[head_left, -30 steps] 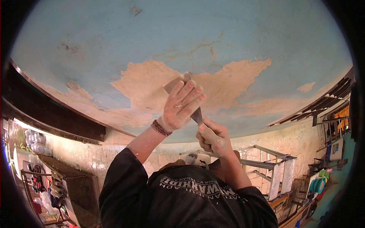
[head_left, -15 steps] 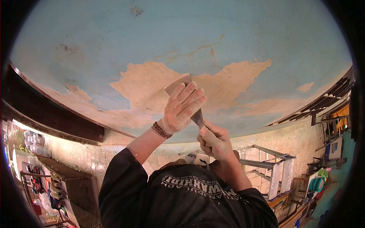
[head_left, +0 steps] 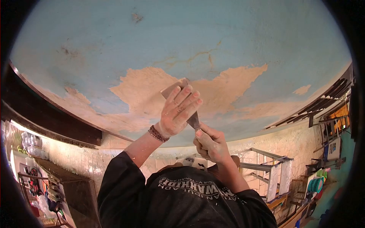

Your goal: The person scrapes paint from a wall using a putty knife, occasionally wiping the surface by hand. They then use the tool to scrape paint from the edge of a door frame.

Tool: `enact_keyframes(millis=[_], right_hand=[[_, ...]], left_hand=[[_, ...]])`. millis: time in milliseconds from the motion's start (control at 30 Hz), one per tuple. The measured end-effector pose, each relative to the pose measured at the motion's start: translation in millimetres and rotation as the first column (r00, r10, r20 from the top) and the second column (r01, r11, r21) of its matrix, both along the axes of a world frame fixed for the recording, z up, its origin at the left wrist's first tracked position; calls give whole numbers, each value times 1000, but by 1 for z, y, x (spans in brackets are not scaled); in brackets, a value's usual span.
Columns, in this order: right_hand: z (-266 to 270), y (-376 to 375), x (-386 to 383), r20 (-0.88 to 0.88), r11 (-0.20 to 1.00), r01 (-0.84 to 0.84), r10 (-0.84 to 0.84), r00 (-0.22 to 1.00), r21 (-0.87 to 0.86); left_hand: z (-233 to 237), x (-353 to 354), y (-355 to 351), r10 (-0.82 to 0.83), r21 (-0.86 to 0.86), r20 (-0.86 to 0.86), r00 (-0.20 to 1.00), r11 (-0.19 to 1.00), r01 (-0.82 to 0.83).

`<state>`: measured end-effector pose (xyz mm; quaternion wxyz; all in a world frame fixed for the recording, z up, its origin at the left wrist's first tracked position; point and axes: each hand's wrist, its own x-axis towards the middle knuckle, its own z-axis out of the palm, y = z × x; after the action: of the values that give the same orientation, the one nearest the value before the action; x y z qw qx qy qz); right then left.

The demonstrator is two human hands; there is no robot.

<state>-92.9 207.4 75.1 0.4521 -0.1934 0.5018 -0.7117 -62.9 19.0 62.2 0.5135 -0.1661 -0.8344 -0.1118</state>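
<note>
My right hand (head_left: 213, 144) is wrapped round the handle of a paint scraper (head_left: 193, 121), whose wide metal blade slants up to the left. The blade's edge lies at a bare beige patch (head_left: 142, 85) in the pale blue painted surface (head_left: 235, 30). My left hand (head_left: 176, 114), dusty and with a braided bracelet at the wrist, lies over the blade with its fingers stretched out. It covers the blade's middle; the handle is mostly hidden in my right fist.
A dark beam (head_left: 49, 114) runs along the left edge. Dark slats (head_left: 323, 100) border the right. A stepladder (head_left: 279, 178) stands at lower right, near a turquoise fan (head_left: 315, 185). A cabinet (head_left: 74, 190) and a cluttered rack (head_left: 36, 182) stand at lower left.
The whole view has shifted a little, with the surface and both hands slightly lower and further left. Grip and scraper angle look the same, and the bare patch keeps about the same outline.
</note>
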Motion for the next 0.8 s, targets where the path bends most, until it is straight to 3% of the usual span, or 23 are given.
enact_keyframes(millis=[100,267,367,633,800], right_hand=[[1,-5,2,20,999,-13,14,1000,-47],[-4,7,-4,9,1000,-14,14,1000,-14],[9,1,4,33,1000,-24,24,999,-7],[4,14,-5,65,999,-35,35,997,-2],[18,1,2,8,1000,-19,19,1000,17]], left_hand=[[7,0,-5,8,4,-57,998,1000,-7],[-1,1,8,14,12,16,1000,1000,-15],[11,2,1,-2,43,-59,998,999,5],[5,2,8,17,29,-1,1000,999,-17],[11,5,4,13,60,-39,999,998,-11]])
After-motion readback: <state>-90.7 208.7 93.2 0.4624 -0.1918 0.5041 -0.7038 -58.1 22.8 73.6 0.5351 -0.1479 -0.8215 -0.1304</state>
